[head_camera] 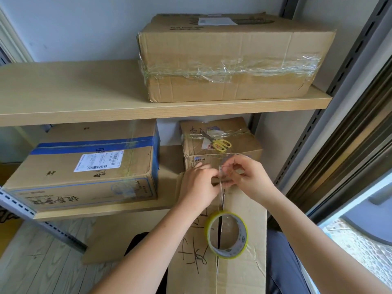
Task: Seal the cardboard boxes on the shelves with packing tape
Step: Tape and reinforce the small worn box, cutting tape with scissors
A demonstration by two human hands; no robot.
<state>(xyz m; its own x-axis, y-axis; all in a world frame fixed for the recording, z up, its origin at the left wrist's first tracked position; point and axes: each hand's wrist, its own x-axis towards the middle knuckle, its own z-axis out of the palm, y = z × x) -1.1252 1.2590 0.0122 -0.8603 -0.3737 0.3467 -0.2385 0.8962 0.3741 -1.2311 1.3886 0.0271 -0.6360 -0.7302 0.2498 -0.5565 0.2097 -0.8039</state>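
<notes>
Both hands at centre: left hand (198, 179) and right hand (247, 176) pinch, apparently, a clear tape strip (222, 195). Roll (226, 234) hangs at 6 o'clock over box (244, 262). Scissors (219, 143) at 12.

No legible txt on boxes (89, 172).

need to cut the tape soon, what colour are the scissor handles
Yellow; the scissors lie on the small taped box, shown in the head view.

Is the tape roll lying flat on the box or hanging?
Hanging. The tape roll dangles on edge from a clear strip pinched between both hands, left and right, over the box.
</notes>
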